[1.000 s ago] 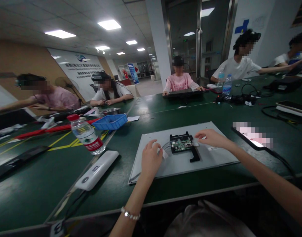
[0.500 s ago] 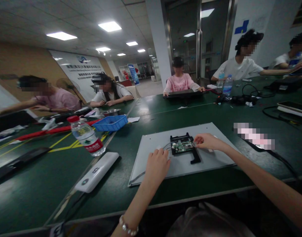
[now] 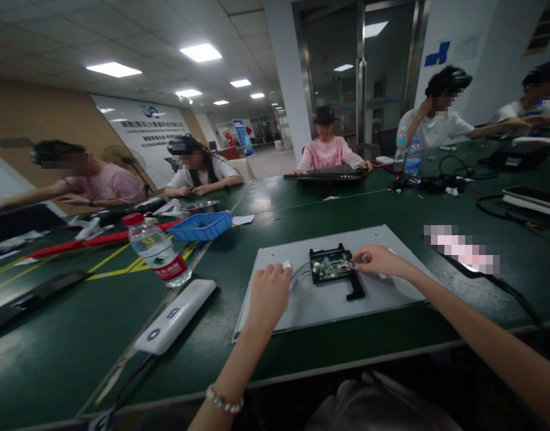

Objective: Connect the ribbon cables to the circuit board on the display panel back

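Observation:
A flat grey panel [image 3: 297,317] lies on the table in front of me. On it sits a black plastic frame [image 3: 356,287] holding a green circuit board [image 3: 331,269]. Thin grey cables [image 3: 302,272] curve from the board's left side to my left hand [image 3: 269,293], whose fingers are curled over them at the panel's left part. A small whitish piece [image 3: 286,265] shows by those fingertips. My right hand [image 3: 378,261] is closed in a pinch at the frame's right edge. What lies between its fingertips is too small to make out.
To the left stand a red-capped water bottle [image 3: 160,251], a white power bank [image 3: 178,317] with a cable, and a blue tray [image 3: 201,227]. A phone-like object [image 3: 461,248] lies at right. Several people sit around the table; one across handles a dark flat panel [image 3: 326,175].
My left hand has moved left, away from the board, and more of the cables shows. My right hand stays at the frame's edge. The person opposite has tilted the dark panel.

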`<action>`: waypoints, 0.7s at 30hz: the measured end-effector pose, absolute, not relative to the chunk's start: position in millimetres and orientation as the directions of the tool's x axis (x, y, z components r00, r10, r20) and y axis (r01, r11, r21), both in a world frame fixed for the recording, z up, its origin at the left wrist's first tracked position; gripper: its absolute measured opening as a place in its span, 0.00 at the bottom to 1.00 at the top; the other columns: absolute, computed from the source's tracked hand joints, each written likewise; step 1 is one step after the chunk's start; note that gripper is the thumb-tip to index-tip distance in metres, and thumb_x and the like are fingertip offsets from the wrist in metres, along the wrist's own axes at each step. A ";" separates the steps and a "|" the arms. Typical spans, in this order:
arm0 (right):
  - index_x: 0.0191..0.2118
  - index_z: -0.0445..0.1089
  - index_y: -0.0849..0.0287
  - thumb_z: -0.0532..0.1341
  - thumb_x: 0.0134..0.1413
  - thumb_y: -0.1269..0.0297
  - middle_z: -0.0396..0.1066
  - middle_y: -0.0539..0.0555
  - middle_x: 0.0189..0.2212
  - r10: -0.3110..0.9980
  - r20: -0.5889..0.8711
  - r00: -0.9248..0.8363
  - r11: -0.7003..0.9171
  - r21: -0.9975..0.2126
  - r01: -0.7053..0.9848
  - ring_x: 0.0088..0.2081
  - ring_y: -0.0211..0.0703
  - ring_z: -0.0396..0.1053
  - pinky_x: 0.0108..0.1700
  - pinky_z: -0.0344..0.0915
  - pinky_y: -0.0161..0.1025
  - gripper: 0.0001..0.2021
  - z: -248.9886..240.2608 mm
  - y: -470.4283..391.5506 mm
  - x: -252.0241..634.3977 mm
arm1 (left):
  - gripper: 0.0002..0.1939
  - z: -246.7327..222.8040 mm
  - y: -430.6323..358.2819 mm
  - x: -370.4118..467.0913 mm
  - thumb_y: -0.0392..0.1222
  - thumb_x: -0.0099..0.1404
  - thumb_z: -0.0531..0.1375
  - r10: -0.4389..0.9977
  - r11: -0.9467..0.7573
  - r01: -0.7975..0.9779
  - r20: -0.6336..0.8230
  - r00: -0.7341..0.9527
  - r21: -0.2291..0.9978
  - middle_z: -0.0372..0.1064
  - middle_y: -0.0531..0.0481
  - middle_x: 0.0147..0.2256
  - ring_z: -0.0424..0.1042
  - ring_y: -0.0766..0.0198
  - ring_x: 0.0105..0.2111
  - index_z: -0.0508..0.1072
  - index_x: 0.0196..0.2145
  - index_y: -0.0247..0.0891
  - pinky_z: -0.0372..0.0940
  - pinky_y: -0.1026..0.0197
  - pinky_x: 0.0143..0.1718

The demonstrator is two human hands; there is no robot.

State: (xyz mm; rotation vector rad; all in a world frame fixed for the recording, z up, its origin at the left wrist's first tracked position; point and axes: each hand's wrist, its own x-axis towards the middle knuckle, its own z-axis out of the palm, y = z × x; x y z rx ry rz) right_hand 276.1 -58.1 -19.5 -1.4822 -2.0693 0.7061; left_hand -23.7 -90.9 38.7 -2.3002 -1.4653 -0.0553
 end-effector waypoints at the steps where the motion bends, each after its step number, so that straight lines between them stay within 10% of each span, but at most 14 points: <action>1: 0.40 0.74 0.59 0.61 0.49 0.59 0.71 0.57 0.40 0.952 0.100 -0.291 0.284 -0.651 0.704 0.37 0.44 0.70 0.38 0.66 0.39 0.13 -19.7 -58.3 275.4 | 0.12 35.7 -90.0 -24.1 0.31 0.64 0.49 0.857 -0.370 0.871 0.242 0.455 -0.324 0.68 0.40 0.34 0.67 0.52 0.38 0.72 0.34 0.36 0.57 0.53 0.38; 15: 0.34 0.72 0.61 0.59 0.49 0.66 0.74 0.55 0.33 0.971 0.063 -0.232 0.201 -0.745 0.636 0.36 0.43 0.71 0.38 0.65 0.36 0.08 -26.3 -51.7 287.4 | 0.14 27.5 -86.0 -12.3 0.43 0.66 0.51 0.880 -0.400 0.906 0.219 0.422 -0.138 0.67 0.42 0.44 0.67 0.52 0.44 0.67 0.47 0.37 0.60 0.54 0.42; 21: 0.33 0.72 0.62 0.59 0.48 0.66 0.74 0.55 0.30 0.986 0.053 -0.161 0.147 -0.745 0.651 0.33 0.43 0.71 0.35 0.64 0.35 0.07 -24.9 -51.4 296.5 | 0.36 19.6 -72.7 5.6 0.54 0.61 0.57 0.839 -0.526 0.850 0.180 0.513 0.027 0.54 0.39 0.59 0.58 0.48 0.56 0.51 0.61 0.36 0.56 0.52 0.54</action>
